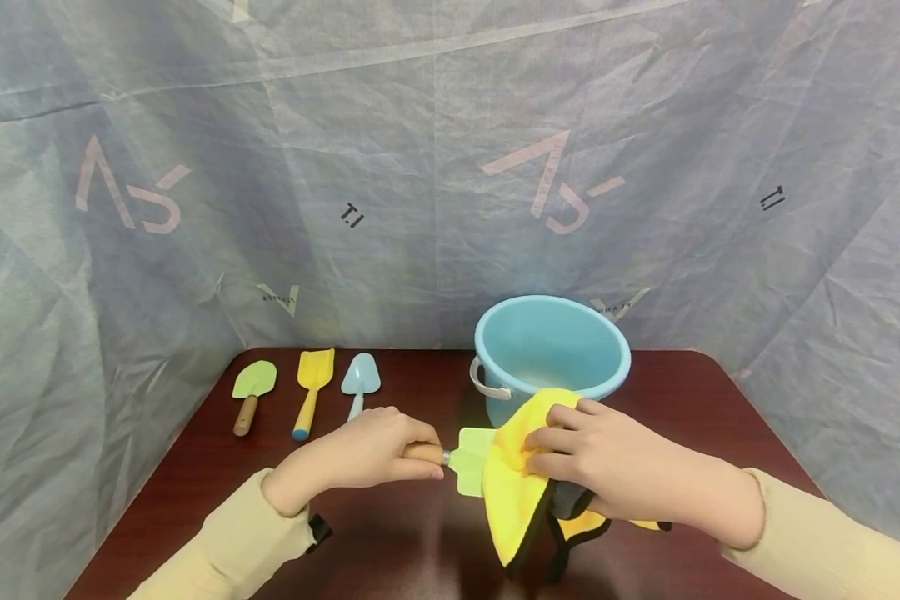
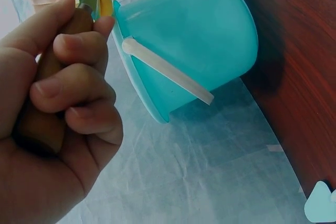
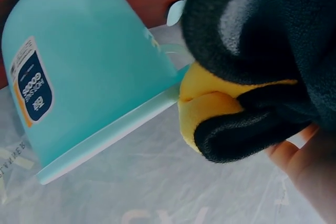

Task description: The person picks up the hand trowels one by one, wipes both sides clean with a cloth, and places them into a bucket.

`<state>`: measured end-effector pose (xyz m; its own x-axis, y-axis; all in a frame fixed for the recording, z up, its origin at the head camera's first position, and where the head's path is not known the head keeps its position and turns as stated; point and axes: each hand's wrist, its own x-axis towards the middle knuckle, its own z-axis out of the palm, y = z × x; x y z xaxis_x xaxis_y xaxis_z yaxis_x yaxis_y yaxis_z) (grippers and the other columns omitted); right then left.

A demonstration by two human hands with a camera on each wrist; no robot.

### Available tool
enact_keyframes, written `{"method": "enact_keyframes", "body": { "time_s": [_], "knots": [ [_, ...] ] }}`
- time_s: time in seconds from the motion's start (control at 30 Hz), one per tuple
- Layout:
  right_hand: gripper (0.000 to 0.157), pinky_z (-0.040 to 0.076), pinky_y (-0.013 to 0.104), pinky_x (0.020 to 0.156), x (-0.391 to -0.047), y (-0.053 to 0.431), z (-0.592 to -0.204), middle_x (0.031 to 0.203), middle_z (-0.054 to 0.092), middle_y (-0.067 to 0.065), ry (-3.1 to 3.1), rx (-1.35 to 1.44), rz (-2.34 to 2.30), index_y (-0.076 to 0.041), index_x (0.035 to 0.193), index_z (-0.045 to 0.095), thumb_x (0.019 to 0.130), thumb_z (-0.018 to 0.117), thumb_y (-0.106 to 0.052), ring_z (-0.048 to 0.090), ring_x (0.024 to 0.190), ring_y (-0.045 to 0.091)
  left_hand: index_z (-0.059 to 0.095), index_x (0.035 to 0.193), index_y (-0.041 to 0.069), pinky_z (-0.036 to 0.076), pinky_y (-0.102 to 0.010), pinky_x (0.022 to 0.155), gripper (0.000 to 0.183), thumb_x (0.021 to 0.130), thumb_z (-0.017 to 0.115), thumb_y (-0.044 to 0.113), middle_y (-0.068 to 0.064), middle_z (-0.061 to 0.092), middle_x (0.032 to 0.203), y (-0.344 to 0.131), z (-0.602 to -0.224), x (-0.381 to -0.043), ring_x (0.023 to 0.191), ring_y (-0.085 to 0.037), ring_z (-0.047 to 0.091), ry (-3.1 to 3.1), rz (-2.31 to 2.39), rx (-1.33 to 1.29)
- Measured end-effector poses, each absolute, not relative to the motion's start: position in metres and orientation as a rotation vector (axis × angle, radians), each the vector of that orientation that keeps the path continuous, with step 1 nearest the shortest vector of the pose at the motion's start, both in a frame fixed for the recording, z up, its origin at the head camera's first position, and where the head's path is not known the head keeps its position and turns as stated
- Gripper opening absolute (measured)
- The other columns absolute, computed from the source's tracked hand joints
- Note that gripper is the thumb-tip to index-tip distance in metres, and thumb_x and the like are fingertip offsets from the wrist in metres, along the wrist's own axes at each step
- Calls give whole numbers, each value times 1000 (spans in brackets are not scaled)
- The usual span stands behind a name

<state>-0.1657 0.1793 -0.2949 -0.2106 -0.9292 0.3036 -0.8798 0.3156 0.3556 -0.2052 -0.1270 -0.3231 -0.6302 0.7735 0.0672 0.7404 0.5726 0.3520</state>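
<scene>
While left hand (image 1: 367, 450) grips green shovel (image 1: 470, 468), right hand (image 1: 603, 454) pinching yellow cloth (image 1: 516, 492), blue bucket (image 1: 543, 333) stands upright, inside partly visible.

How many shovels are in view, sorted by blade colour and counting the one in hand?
Green: 2 (the held shovel in the left hand; the leftmost shovel on the table)
Yellow: 1 (the yellow shovel)
Light blue: 1 (the light blue shovel)
Total: 4

From the head, I look forward and down at the table (image 1: 390, 542). My closer wrist views share the bucket (image 2: 194, 30).
</scene>
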Motion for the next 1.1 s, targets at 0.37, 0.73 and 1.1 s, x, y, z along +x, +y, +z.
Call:
{"method": "enact_keyframes", "body": {
  "time_s": [0.37, 0.73, 1.1],
  "knots": [
    [52, 37, 28, 68, -166, 192, -298, 104, 63, -5, -2054, 1603, -112, -20, 102, 65, 54, 83, -21, 50, 87, 16, 62, 82, 26, 28, -18, 51, 20, 87, 64, 45, 15, 26, 56, -134, -322, -205, 51, 0, 26, 2691, 546, 1337],
    [62, 39, 31, 74, -167, 201, -298, 106, 63, -5, -2058, 1591, -94, -19, 105, 65, 49, 88, -32, 52, 90, 17, 66, 87, 24, 26, -18, 48, 19, 86, 65, 44, 16, 30, 55, -141, -317, -203, 50, 0, 27, 2738, 499, 1280],
    [61, 37, 31, 75, -166, 210, -300, 105, 63, -6, -2071, 1558, -58, -19, 105, 65, 50, 87, -34, 52, 90, 17, 66, 81, 24, 28, -18, 48, 16, 83, 69, 40, 18, 33, 55, -150, -317, -204, 50, 2, 30, 2791, 475, 1269]
  ]
}}
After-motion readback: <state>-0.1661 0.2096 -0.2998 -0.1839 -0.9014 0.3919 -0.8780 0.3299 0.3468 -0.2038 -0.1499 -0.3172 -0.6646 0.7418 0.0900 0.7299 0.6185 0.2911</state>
